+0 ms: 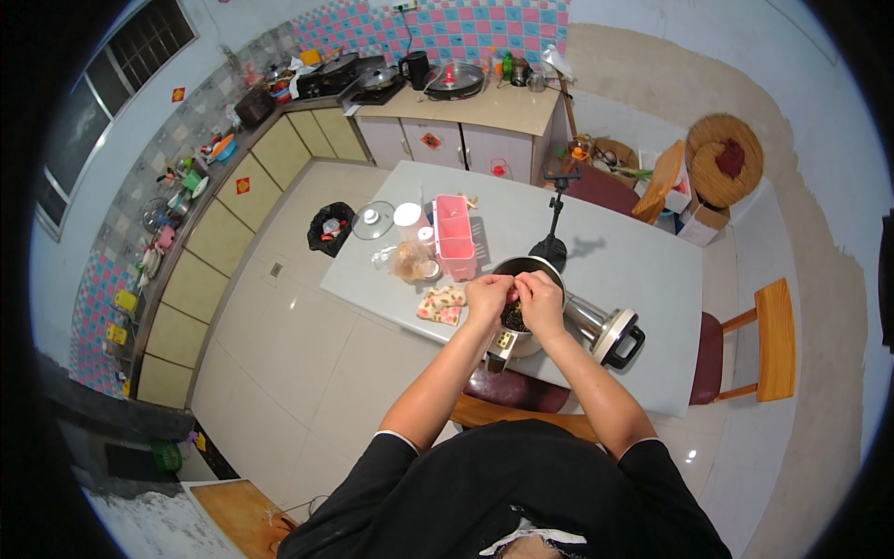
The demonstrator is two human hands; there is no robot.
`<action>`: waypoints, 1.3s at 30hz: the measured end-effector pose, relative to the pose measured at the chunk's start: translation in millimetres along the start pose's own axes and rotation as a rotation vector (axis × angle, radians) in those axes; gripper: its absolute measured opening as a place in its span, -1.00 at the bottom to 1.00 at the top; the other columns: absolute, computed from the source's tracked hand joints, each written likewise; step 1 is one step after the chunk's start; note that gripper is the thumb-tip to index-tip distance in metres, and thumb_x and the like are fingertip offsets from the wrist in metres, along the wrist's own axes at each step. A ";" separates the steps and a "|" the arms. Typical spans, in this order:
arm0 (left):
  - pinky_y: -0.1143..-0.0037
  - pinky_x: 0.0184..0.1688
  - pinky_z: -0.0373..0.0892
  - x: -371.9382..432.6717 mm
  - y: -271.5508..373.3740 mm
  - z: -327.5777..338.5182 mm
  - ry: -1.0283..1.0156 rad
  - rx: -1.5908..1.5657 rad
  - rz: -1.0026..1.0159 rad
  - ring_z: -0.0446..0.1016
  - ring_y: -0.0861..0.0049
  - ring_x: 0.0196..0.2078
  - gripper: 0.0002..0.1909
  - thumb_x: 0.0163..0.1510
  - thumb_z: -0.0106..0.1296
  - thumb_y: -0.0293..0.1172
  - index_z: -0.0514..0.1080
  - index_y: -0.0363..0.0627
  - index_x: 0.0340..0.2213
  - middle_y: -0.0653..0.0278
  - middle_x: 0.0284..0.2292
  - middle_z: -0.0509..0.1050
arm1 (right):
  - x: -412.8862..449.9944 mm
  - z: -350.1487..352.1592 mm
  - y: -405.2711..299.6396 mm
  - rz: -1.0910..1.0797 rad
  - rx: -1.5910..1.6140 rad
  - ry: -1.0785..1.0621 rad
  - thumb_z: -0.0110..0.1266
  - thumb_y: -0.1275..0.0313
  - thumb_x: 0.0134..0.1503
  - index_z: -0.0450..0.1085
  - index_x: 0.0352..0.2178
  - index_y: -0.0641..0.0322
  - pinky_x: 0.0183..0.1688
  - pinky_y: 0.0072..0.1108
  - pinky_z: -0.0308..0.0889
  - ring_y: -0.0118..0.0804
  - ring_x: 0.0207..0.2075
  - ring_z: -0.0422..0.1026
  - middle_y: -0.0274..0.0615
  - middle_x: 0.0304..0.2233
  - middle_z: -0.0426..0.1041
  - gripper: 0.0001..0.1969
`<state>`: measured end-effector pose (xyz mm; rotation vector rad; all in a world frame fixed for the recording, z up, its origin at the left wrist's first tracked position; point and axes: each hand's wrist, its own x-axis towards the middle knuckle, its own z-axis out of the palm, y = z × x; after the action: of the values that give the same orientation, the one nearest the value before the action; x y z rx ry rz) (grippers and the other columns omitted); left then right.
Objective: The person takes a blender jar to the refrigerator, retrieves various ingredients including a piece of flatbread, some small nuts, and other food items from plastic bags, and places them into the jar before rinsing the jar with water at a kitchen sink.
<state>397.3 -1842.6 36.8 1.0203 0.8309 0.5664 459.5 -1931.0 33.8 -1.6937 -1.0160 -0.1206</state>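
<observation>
My left hand [490,297] and my right hand [540,299] meet fingertip to fingertip above an open pot [531,264] with a dark inside. Something small seems pinched between the fingers, too hidden to name. Small dark and light pieces [515,317] lie in the pot. A metal cylinder with a white and black handled lid [620,338] lies to the right of the pot. Left of my left hand is a folded floral cloth [442,305]. Beyond it stands a pink divided plastic container [455,238].
The pale table [649,279] also bears a black phone stand [552,248], a glass lid [373,220], a white-lidded jar [408,215] and a bagged brown item [411,260]. Wooden chairs [774,340] stand around it. A black-lined bin [330,229] is on the floor at left.
</observation>
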 end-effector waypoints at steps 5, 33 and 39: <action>0.64 -0.57 0.34 1.4 0.9 -2.9 0.012 -0.052 -0.044 0.36 0.59 -0.64 -0.95 -0.12 -0.01 -0.62 0.37 -0.34 -0.60 0.23 -0.62 0.41 | 0.4 0.1 0.6 -0.028 -0.001 -0.028 -0.01 0.58 -0.07 0.38 -0.50 0.34 -0.46 -0.45 0.28 -0.14 -0.51 0.38 -0.09 -0.55 0.37 -0.95; 0.69 -0.45 0.33 2.1 18.3 -11.5 -0.409 -0.027 -0.160 0.38 0.66 -0.48 -0.86 0.04 -0.03 -0.43 0.41 -0.26 -0.39 0.34 -0.51 0.42 | 14.0 4.3 3.0 0.606 0.869 -0.012 -0.14 0.55 0.11 0.22 -0.09 0.40 -0.29 -0.76 0.28 -0.51 -0.25 0.38 -0.13 -0.17 0.39 -0.69; 0.70 -0.51 0.28 -0.5 21.2 -16.1 -0.399 0.391 0.097 0.34 0.73 -0.56 -0.84 -0.07 0.10 -0.50 0.44 -0.30 -0.38 0.33 -0.54 0.45 | 19.7 -15.5 19.5 0.477 0.389 -0.198 0.09 0.47 -0.02 0.42 -0.38 0.37 -0.45 -0.75 0.31 -0.56 -0.53 0.37 -0.28 -0.55 0.44 -0.83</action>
<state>383.1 -1825.7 51.7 1.4805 0.5465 0.2671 491.1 -1933.4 36.0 -1.5559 -0.6935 0.5316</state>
